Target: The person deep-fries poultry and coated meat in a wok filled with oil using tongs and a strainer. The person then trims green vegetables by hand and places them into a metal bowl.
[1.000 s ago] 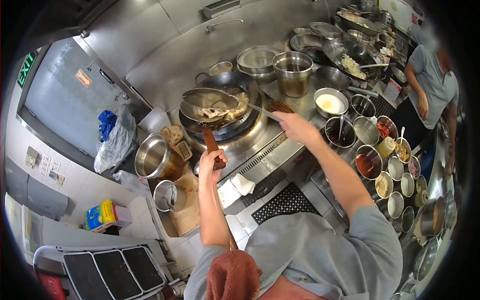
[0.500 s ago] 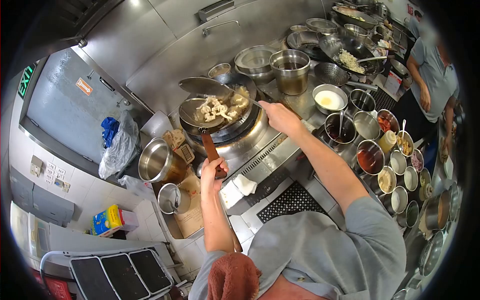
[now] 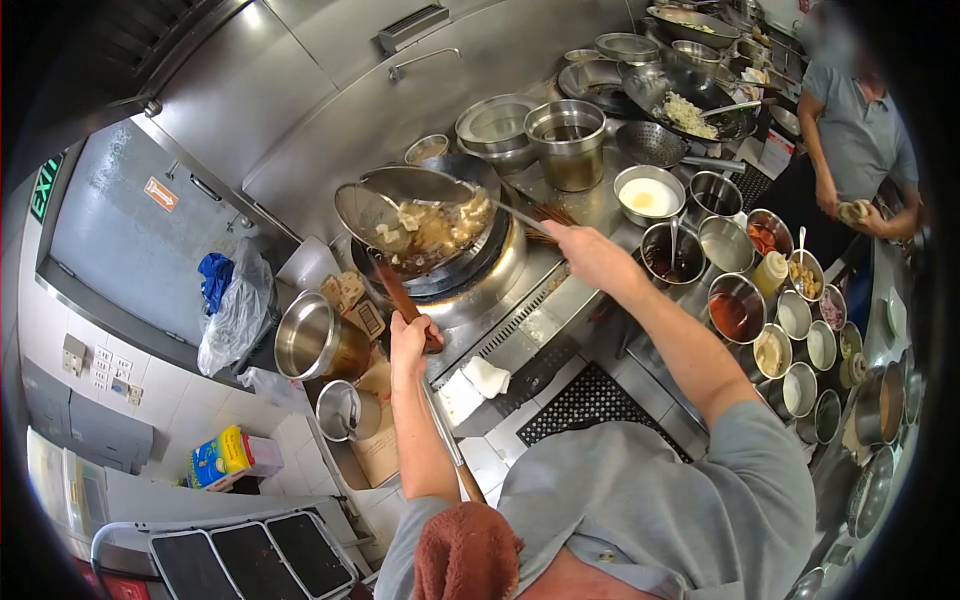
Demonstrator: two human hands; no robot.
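My left hand (image 3: 411,341) is wrapped round the brown wooden handle (image 3: 398,290) of a round strainer (image 3: 362,218), tilted over the wok's left side. Pale food pieces (image 3: 425,225) lie in and beside it, with brown liquid in the wok (image 3: 490,250). My right hand (image 3: 592,256) grips the long metal handle of a ladle (image 3: 520,216); its wide bowl reaches over the wok, above the strainer's upper edge. Where the two tools overlap, it is hard to tell whether they touch.
A deep steel pot (image 3: 568,140) and a bowl of white liquid (image 3: 648,195) stand right of the wok. Several sauce and ingredient containers line the right counter. A folded white cloth (image 3: 485,377) lies at the stove's front edge. Another person (image 3: 860,130) stands at the far right.
The strainer has tipped, and the food that lay in it is now mostly in or over the wok. My right hand has moved slightly right and down with the ladle.
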